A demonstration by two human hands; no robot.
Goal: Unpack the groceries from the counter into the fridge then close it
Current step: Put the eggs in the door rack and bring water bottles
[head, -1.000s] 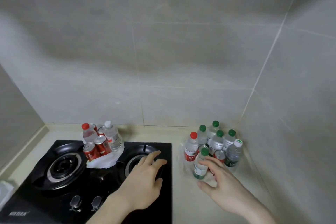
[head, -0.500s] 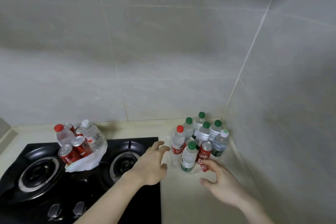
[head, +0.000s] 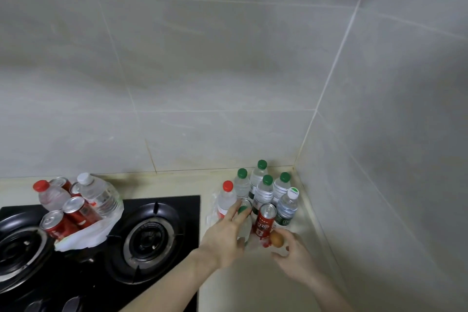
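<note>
A cluster of clear plastic water bottles (head: 263,192) is crowding the pale worktop's (head: 253,286) back right corner, not yet unpacked. The left hand (head: 225,238) is curling around a green-capped bottle (head: 244,220); the right hand (head: 293,256) is pinching a brown egg (head: 276,239).

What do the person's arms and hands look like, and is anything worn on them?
Both forearms are bare, with no sleeves in view. The left hand and the right hand wear no gloves, and no ring, watch or bracelet shows.
</note>
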